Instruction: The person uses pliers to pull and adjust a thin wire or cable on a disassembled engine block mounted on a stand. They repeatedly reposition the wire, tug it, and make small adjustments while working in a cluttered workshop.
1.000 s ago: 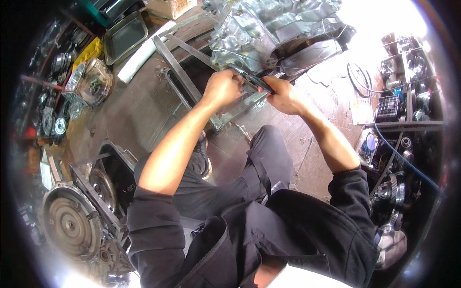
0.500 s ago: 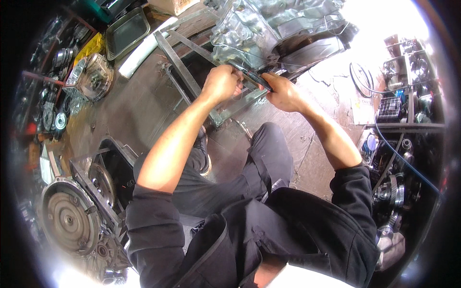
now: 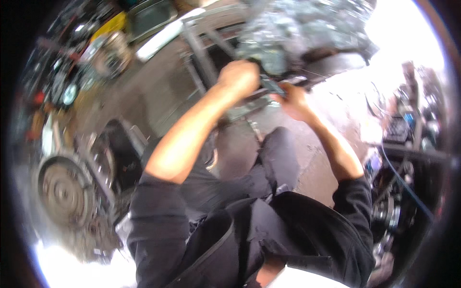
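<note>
A single wide fisheye view looks from the person's head, facing steeply down and forward. The sleeves sit nearest, large along the lower part — the left hand and right hand lie farther off, above centre. Beyond the floor, straight edges bend toward a dark, rounded rim.

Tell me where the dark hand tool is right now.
In the head view, the dark hand tool is above centre, in the right hand, with the left hand just left of it.
</note>
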A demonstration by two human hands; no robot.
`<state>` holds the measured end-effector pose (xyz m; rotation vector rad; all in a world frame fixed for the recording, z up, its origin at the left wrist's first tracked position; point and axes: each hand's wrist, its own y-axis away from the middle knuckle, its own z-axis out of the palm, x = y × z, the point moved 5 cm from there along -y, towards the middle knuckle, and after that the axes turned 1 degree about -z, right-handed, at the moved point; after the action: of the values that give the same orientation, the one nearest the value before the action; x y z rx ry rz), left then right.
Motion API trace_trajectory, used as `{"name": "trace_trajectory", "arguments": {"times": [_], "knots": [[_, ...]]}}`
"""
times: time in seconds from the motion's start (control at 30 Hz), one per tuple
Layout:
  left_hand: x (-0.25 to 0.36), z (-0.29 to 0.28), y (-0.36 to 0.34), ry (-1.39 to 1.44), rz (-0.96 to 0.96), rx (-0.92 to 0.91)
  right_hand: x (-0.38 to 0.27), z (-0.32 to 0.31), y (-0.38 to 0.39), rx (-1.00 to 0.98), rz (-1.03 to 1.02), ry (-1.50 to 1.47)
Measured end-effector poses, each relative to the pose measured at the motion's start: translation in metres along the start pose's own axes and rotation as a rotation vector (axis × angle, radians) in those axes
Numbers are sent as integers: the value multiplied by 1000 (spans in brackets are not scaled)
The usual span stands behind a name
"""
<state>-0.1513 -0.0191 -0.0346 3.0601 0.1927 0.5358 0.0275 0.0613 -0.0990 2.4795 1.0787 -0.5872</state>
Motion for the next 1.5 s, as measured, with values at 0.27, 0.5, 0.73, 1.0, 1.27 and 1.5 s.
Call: {"name": "trace_trajectory", "arguments": {"times": [0.27, 0.5, 0.73, 1.0, 1.27, 1.5], "knots": [[-41, -148, 191, -88, 21, 1138, -6, 41, 77, -51, 102, -1060], [-245, 14, 358, -462, -663, 867, 3, 93, 101, -182, 196, -1181], [-332, 99, 413, -320, -1262, 171, 14, 88, 122, -126, 285, -1198], [-133, -68, 126, 374, -304, 553, 18, 89, 155, 19, 343, -1410], [5, -37, -18, 98, 184, 389, 9, 69, 176, 206, 289, -1443], [7, -25, -52, -72, 542, 170, 27, 65, 195, 327, 286, -1457]]}}
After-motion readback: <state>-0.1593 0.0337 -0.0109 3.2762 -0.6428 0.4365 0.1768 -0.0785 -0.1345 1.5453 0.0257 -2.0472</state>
